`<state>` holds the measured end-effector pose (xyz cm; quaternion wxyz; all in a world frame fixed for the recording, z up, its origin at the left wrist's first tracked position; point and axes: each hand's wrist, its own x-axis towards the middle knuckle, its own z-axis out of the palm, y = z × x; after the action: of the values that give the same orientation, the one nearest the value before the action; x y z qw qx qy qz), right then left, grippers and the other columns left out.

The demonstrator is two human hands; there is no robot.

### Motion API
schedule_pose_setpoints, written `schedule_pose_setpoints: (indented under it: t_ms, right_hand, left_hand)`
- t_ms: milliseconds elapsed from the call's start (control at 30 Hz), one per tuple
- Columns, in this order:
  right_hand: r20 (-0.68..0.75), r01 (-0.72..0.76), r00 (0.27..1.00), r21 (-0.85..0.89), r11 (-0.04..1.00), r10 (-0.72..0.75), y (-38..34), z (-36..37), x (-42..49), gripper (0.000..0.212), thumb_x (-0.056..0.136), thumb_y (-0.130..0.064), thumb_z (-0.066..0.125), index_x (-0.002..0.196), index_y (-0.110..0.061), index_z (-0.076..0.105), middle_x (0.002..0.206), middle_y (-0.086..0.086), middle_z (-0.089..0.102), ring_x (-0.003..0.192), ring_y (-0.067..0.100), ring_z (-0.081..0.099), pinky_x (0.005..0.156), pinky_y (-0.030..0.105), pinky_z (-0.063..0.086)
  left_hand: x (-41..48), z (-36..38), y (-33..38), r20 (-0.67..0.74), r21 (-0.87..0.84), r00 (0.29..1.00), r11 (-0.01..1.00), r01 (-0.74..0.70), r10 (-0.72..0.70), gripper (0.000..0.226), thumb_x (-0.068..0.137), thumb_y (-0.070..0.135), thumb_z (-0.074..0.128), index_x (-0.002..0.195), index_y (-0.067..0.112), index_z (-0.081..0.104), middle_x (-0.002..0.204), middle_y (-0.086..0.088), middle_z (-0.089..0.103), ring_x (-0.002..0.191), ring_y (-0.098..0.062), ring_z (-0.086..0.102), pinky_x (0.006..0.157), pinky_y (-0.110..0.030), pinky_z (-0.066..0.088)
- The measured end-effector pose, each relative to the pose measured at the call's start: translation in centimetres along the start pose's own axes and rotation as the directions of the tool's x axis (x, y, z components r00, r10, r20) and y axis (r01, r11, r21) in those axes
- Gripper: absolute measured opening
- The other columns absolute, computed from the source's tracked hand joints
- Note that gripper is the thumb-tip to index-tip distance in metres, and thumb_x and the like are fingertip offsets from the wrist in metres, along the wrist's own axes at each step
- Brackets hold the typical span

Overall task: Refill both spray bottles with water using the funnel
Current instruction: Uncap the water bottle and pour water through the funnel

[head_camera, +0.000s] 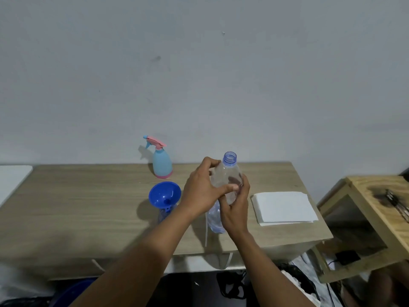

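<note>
Progress: mid-task by my read, prob. early in the pour stage. Blue funnel (164, 192) sits in the neck of the clear spray bottle (162, 214), front-centre on the wooden table (88, 196), so bottle 1 is set up for filling. Can't tell how much water is in it, as the body is mostly hidden behind funnel + left forearm. Bottle 2, the blue-and-pink spray bottle (162, 161), stands upright at the back near the wall w/ trigger head on, so it looks untouched. It needs head off, funnel moved over, fill, recap. So approx. 2 fills left, as far as I can see.

Water source: clear plastic water bottle (226, 180), cap off, mouth up & leaning away from the person, held above the table just right of the funnel. Water level inside not readable.

Hands: left hand (199, 191) wraps the water bottle's upper body from the left, fingers curled round below the shoulder. Right hand (235, 209) grips it lower down from the right, thumb across the front. The 2 hands touch each other. Bottle mouth is higher than the funnel rim and off to its right, not over it yet. Next move would likely be swing left + tip.

Stack of white paper napkins (283, 207) lies flat to the right, apart from the hands.
</note>
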<state>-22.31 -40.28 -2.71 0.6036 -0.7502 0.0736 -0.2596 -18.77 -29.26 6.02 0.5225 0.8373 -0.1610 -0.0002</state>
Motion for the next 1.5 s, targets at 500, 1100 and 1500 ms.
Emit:
schedule_pose_setpoints:
  t_ms: [500, 1100, 1500]
  right_hand:
    - [0.310, 0.276, 0.927, -0.178, 0.944, -0.213, -5.2, -1.2, 3.1, 0.075, 0.083, -0.061, 0.055, 0.143, -0.066, 0.011, 0.107, -0.022, 0.060, 0.096, -0.001, 0.061, 0.081, 0.019, 0.049]
    - [0.784, 0.534, 0.617, -0.475, 0.700, 0.062, -5.5, -1.4, 5.6, 0.071, 0.088, -0.073, 0.048, 0.147, -0.059, 0.012, 0.088, -0.007, 0.066, 0.079, 0.012, 0.060, 0.075, 0.038, 0.054]
    - [0.831, 0.620, 0.532, -0.513, 0.594, 0.163, -6.6, -2.1, 6.5, 0.072, 0.084, -0.080, 0.043, 0.147, -0.061, 0.013, 0.094, -0.004, 0.070, 0.097, 0.019, 0.064, 0.080, 0.038, 0.054]
  left_hand:
    - [-7.2, -9.8, -7.5, -0.384, 0.162, 0.918, 0.971, 0.174, -0.100, 0.098, 0.059, 0.049, 0.089, 0.142, 0.026, 0.044, 0.139, 0.010, 0.046, 0.132, -0.009, 0.040, 0.108, -0.029, 0.036]
    - [-6.7, -7.0, -8.5, -0.252, -0.071, 0.950, 0.983, 0.170, -0.183, 0.069, 0.067, 0.016, 0.091, 0.110, 0.050, 0.050, 0.107, 0.029, 0.062, 0.102, 0.015, 0.056, 0.078, 0.000, 0.042]
    - [-7.2, -7.0, -8.2, -0.269, -0.101, 0.940, 0.977, 0.187, -0.208, 0.070, 0.066, 0.019, 0.092, 0.101, 0.056, 0.045, 0.102, 0.029, 0.059, 0.095, 0.020, 0.056, 0.075, -0.001, 0.045]
